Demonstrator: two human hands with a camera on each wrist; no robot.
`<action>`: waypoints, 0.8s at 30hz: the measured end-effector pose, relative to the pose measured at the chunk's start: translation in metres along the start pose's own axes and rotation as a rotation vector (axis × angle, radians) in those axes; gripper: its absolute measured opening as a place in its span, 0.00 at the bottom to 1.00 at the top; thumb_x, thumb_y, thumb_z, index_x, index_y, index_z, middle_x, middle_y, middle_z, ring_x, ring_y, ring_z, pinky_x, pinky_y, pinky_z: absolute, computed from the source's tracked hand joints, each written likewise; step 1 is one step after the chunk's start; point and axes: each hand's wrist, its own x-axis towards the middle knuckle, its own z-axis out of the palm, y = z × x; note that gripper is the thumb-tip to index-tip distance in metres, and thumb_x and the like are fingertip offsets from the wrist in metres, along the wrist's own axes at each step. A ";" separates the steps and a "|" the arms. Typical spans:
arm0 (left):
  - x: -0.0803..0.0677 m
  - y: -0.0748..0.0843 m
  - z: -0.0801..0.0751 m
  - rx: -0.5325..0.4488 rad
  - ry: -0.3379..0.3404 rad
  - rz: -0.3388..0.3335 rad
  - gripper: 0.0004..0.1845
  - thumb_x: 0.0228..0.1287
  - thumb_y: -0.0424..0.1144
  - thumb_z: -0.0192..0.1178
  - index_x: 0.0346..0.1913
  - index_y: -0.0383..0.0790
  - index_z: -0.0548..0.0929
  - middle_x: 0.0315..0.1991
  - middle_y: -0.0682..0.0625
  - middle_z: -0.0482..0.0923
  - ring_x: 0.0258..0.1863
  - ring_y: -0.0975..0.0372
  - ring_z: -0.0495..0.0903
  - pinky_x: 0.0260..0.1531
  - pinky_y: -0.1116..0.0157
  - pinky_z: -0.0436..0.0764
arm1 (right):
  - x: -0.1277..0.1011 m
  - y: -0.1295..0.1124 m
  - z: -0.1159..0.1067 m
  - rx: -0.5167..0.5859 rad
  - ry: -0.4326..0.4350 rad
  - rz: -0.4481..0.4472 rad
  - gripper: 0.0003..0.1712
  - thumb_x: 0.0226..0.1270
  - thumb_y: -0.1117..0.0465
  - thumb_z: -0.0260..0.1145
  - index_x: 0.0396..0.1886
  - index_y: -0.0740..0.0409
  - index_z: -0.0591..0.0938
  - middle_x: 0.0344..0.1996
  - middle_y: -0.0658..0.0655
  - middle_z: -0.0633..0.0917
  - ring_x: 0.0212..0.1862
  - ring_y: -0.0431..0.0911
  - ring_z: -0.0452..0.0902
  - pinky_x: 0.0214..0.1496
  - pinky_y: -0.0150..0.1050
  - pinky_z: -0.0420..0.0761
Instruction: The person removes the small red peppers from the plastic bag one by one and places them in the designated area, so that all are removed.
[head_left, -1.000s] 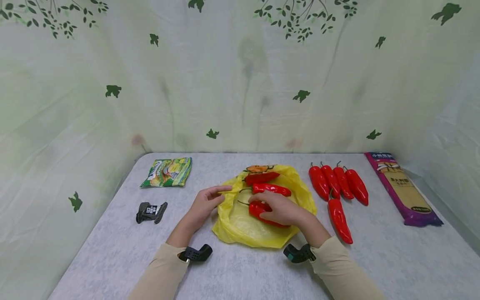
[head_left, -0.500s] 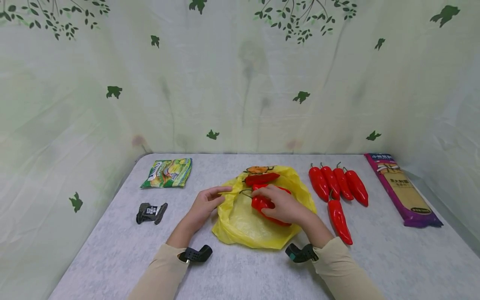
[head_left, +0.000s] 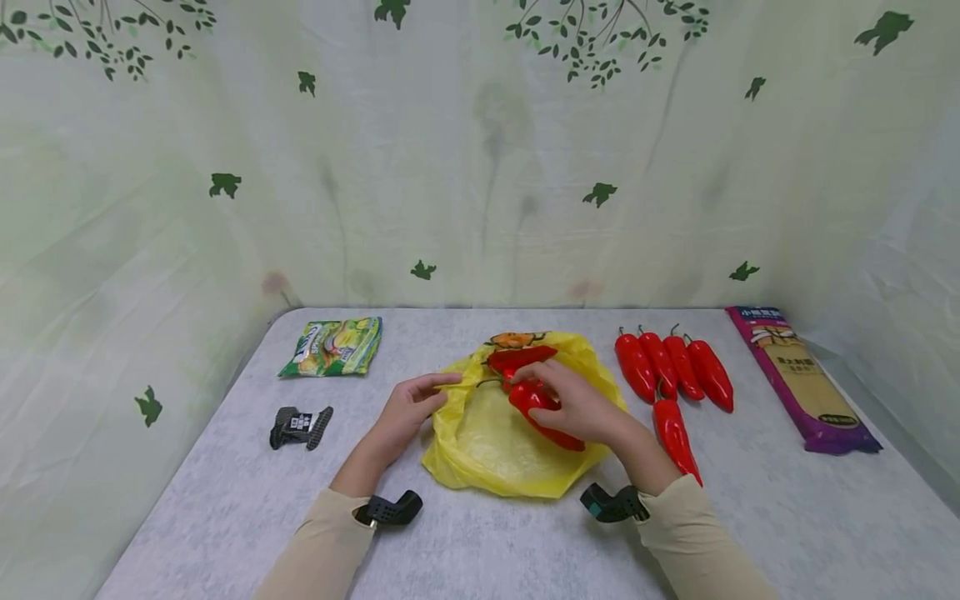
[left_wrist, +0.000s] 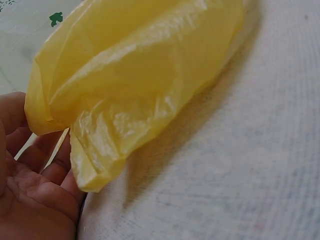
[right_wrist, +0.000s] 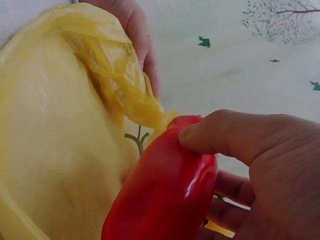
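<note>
The head view is bright, the 2 wrist views dimmer, glare on the held pepper (right_wrist: 165, 180) and shadow beside the bag (left_wrist: 145, 75).

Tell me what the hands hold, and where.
Right hand: a red chili pepper, by its thicker, stem-end half. Left hand: seemingly the left rim of the yellow plastic bag.

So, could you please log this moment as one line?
left hand: holds yellow bag edge | right hand: grips red pepper | five more peppers: outside bag
</note>
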 end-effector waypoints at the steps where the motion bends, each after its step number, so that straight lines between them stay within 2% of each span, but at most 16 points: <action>1: 0.000 0.000 0.000 0.003 0.001 0.002 0.18 0.73 0.40 0.57 0.63 0.45 0.80 0.69 0.50 0.73 0.59 0.63 0.74 0.52 0.72 0.78 | 0.000 0.000 -0.001 0.001 0.004 -0.010 0.27 0.63 0.61 0.71 0.61 0.42 0.77 0.57 0.49 0.79 0.59 0.47 0.74 0.60 0.48 0.80; 6: -0.001 0.000 0.000 0.013 0.002 0.006 0.18 0.73 0.40 0.57 0.63 0.45 0.80 0.69 0.50 0.73 0.60 0.63 0.74 0.53 0.72 0.78 | -0.001 -0.001 -0.005 0.004 0.025 -0.053 0.27 0.64 0.61 0.70 0.63 0.43 0.77 0.57 0.50 0.78 0.58 0.47 0.73 0.58 0.47 0.81; 14: 0.000 0.001 0.000 0.007 0.005 -0.004 0.19 0.73 0.40 0.57 0.63 0.45 0.80 0.69 0.50 0.73 0.60 0.63 0.74 0.52 0.72 0.78 | -0.002 -0.001 -0.011 0.009 0.062 -0.040 0.26 0.63 0.61 0.70 0.61 0.42 0.76 0.58 0.49 0.78 0.58 0.48 0.73 0.57 0.48 0.81; 24: 0.000 0.001 0.000 0.008 0.003 -0.006 0.19 0.73 0.40 0.57 0.63 0.45 0.80 0.69 0.50 0.73 0.60 0.63 0.74 0.52 0.72 0.78 | -0.006 -0.004 -0.018 0.049 0.071 -0.018 0.27 0.63 0.61 0.71 0.60 0.43 0.75 0.57 0.49 0.78 0.55 0.48 0.74 0.50 0.43 0.83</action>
